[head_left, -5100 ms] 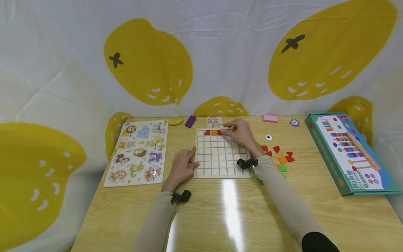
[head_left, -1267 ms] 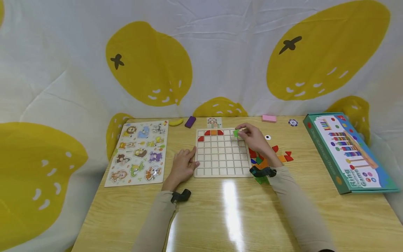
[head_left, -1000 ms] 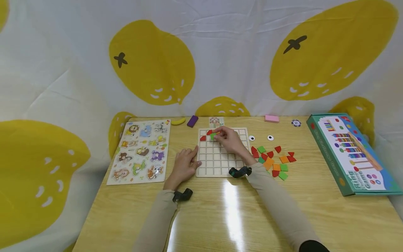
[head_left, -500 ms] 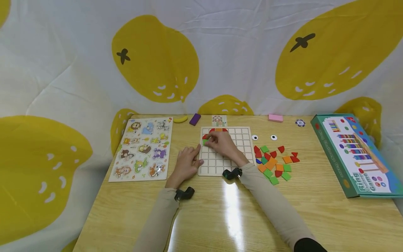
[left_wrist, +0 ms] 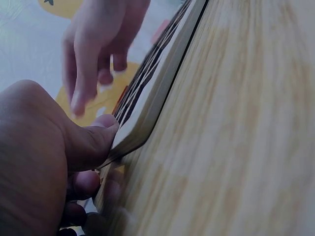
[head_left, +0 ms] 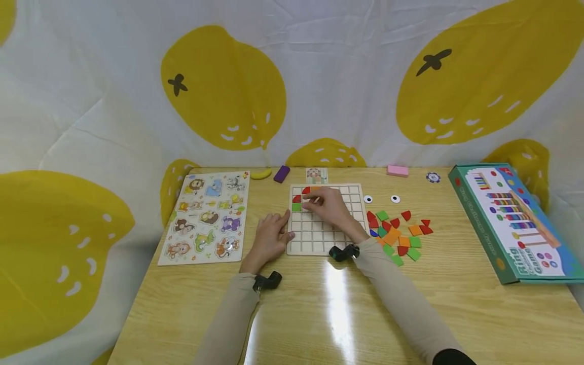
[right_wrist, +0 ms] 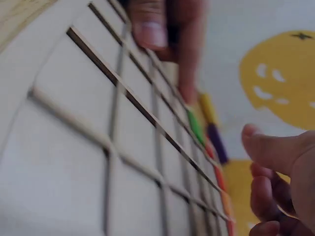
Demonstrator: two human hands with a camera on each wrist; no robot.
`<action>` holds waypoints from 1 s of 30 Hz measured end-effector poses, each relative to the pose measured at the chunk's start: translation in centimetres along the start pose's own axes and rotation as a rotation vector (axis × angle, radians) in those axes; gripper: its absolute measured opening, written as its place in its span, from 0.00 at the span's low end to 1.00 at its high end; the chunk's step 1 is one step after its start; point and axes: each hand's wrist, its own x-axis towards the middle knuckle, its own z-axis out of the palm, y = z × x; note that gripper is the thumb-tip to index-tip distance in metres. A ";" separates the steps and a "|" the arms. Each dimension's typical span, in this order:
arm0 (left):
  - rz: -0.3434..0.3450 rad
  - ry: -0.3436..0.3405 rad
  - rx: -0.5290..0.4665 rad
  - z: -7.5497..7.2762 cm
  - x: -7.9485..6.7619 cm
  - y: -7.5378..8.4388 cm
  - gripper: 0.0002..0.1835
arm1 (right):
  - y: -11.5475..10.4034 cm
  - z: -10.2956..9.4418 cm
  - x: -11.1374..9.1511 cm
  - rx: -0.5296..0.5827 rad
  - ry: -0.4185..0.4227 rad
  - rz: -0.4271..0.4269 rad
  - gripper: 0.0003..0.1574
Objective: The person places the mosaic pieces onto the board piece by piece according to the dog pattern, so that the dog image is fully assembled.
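A: State the far-left item.
B: The wooden animal puzzle (head_left: 199, 257) lies flat, left of the grid board (head_left: 301, 238). Next, the toy banana (head_left: 261, 174) lies beyond the grid board's far left corner.

A: Report the left hand.
B: The left hand (head_left: 269, 238) rests beside the grid board, thumb and forefinger touching its left edge. It is released, clasping nothing; the thumb bears on the board's rim.

A: Continue rightward.
B: The purple block (head_left: 282, 174) lies beyond the grid board's far left corner, right of the banana. On the grid board, the green square tile (head_left: 297, 207) sits in the leftmost column, third row from the far edge. A red quarter-circle tile (head_left: 296, 198) occupies the cell directly beyond it. The pattern card (head_left: 317, 176) lies just past the far edge.

A: Report the right hand.
B: The right hand (head_left: 332, 208) is over the grid board. It is released, fingers loosely bent, thumb and forefinger tips just beside the green tile.

A: Complete the list.
B: Right of the grid board lie two eye discs (head_left: 395, 199), the loose tiles (head_left: 403, 242) and, farthest, the Ring Challenge Game box (head_left: 515, 223).
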 end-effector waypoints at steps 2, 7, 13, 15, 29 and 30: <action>-0.004 -0.001 -0.004 0.0 -0.1 0.0 0.36 | 0.4 -2.3 -1.2 0.006 0.014 0.018 0.15; -0.012 0.013 -0.012 0.0 -0.3 -0.1 0.36 | 2.4 -8.4 -4.7 -0.135 0.024 0.164 0.17; -0.018 0.023 -0.015 -0.2 -0.4 -0.3 0.36 | 5.1 -11.4 -7.8 -0.315 -0.037 0.307 0.20; -0.020 0.020 -0.013 -0.2 -0.4 -0.3 0.36 | 5.5 -11.4 -8.2 -0.333 -0.072 0.308 0.19; -0.006 0.018 -0.015 0.1 -0.2 0.2 0.36 | 6.0 -11.8 -8.8 -0.290 -0.138 0.357 0.17; -0.001 0.020 -0.017 0.0 -0.2 0.3 0.36 | 5.9 -11.8 -8.9 -0.282 -0.135 0.367 0.16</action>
